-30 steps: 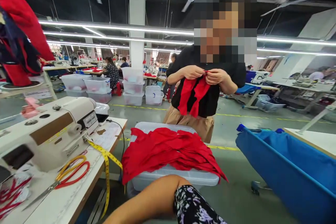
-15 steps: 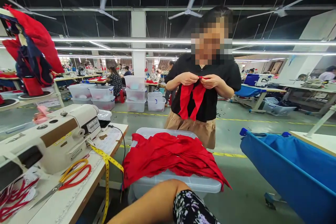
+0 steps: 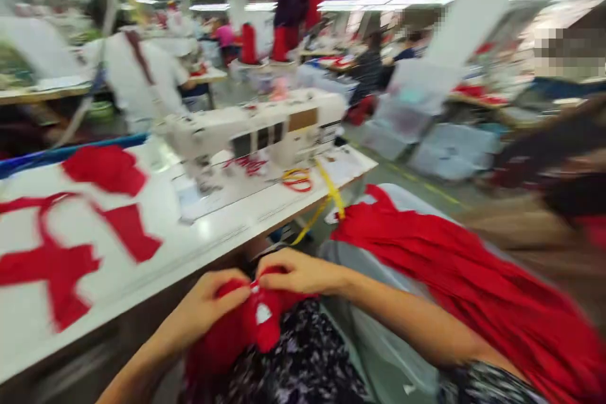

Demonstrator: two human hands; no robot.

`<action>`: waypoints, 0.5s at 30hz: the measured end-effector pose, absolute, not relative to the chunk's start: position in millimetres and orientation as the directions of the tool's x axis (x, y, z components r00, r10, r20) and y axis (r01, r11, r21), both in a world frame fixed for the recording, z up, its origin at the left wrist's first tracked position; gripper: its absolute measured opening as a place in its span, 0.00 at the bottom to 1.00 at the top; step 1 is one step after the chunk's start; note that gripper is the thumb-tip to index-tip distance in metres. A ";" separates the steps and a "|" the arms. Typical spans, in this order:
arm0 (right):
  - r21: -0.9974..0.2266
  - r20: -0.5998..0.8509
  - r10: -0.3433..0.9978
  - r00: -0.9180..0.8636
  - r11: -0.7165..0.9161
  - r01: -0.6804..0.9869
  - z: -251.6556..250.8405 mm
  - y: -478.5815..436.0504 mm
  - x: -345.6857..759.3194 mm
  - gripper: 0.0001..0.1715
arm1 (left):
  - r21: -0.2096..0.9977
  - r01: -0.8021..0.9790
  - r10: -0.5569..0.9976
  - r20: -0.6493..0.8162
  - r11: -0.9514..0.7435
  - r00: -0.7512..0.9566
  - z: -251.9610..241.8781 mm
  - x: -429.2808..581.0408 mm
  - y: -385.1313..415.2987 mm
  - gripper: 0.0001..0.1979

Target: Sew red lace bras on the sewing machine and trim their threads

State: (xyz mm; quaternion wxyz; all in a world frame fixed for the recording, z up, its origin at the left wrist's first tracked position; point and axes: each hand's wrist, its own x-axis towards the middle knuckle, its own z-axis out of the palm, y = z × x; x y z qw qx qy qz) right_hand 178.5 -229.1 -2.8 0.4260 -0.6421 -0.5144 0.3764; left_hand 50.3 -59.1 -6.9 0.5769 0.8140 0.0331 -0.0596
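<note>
Above my lap, my left hand point(image 3: 213, 300) pinches the edge of a red cloth piece point(image 3: 267, 331) between thumb and fingers. Close beside it, my right hand point(image 3: 288, 271) grips the same cloth, the fingertips of both hands nearly touching. A small white patch shows on the cloth just below them. Part of the cloth hangs over my patterned clothing. To the right, a large pile of red fabric point(image 3: 426, 246) lies across a translucent plastic bin point(image 3: 402, 328).
A white sewing machine point(image 3: 303, 117) stands on the table point(image 3: 237, 227) ahead, with scissors point(image 3: 297, 180) and a yellow tape measure point(image 3: 330, 186) beside it. More red pieces point(image 3: 106, 170) lie on the table's left. A blurred person stands at the right edge.
The view has swung left and down, so the machine and bin appear further right. Both my hands now show, holding red cloth; earlier only my right arm was visible.
</note>
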 end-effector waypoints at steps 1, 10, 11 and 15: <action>-0.949 -0.100 0.979 0.176 -0.147 0.278 -12.4 -223.6 181.9 0.08 | 0.937 0.233 0.028 -0.234 -0.261 0.972 -14.8 36.7 -55.0 0.13; -0.941 -0.285 0.951 0.119 -0.302 0.154 -32.5 -218.0 184.4 0.16 | 0.876 0.431 0.009 -0.443 0.219 0.896 -50.0 29.9 -50.1 0.11; -0.940 -0.283 0.952 0.118 -0.300 0.164 -34.3 -217.2 185.1 0.16 | 0.870 0.439 0.013 -0.453 0.225 0.892 -51.1 29.7 -50.0 0.11; -0.925 -0.357 0.931 0.074 -0.363 0.112 -45.7 -213.8 190.3 0.17 | 0.845 0.481 0.008 -0.497 0.233 0.868 -55.3 30.3 -47.3 0.11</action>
